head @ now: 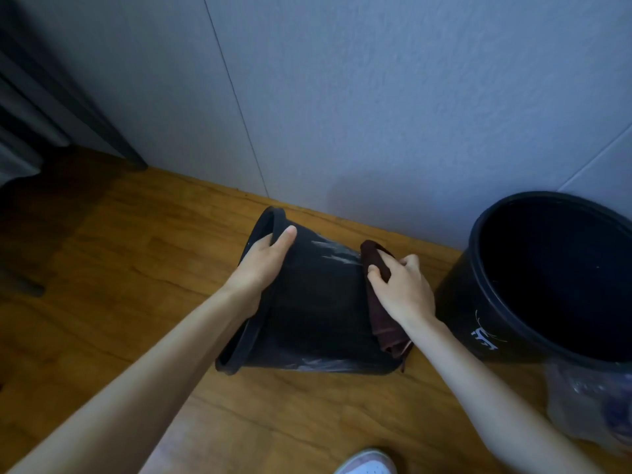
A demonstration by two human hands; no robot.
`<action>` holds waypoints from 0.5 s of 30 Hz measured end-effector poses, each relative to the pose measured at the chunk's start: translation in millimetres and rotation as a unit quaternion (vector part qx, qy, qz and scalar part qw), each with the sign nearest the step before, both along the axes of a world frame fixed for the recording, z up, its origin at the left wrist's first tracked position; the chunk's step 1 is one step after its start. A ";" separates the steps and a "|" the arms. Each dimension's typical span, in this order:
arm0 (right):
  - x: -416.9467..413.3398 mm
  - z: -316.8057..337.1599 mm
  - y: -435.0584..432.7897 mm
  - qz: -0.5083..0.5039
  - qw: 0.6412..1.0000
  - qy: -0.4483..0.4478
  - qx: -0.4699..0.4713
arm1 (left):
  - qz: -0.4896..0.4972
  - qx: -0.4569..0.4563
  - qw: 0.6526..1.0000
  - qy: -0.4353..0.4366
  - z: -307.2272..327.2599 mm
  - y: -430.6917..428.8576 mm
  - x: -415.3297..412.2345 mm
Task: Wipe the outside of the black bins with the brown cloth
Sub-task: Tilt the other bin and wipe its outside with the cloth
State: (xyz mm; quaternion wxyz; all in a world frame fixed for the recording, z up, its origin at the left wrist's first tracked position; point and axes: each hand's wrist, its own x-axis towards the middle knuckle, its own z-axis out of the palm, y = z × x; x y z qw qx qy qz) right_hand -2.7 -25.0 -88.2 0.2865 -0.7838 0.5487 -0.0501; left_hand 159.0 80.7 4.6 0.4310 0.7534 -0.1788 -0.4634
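Note:
A black bin (pixel 318 302) lies on its side on the wooden floor, its open rim pointing left. My left hand (pixel 265 265) grips that rim, fingers inside and thumb on the outer wall. My right hand (pixel 403 289) presses a brown cloth (pixel 381 295) against the bin's base end on the right; the cloth hangs down to the floor. A second, larger black bin (pixel 478 302) stands upright at the right, empty inside, with white marks on its side.
A grey-white wall (pixel 376 114) runs just behind the bins. Crumpled clear plastic (pixel 588 401) lies at the right, in front of the upright bin. Dark furniture (pixel 41 107) stands at the far left. A white shoe (pixel 367 463) shows at the bottom edge.

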 end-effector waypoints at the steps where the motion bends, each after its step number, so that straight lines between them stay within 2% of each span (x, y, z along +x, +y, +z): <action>1: 0.3 2.9 2.0 0.003 1.000 -0.008 0.005 | 0.000 -0.012 1.000 -0.014 -2.4 2.0 -0.2; 5: 16.4 30.4 24.4 0.056 0.995 -0.083 -0.021 | -0.002 -0.035 0.998 -0.045 -8.1 -7.0 -6.0; 9: 42.7 58.9 52.8 0.149 0.973 -0.158 -0.083 | -0.004 -0.061 0.995 -0.077 -12.0 -6.0 -10.2; 15: 46.2 52.8 53.5 0.139 0.976 -0.129 -0.111 | -0.010 -0.084 0.992 -0.092 -17.2 -3.5 -10.9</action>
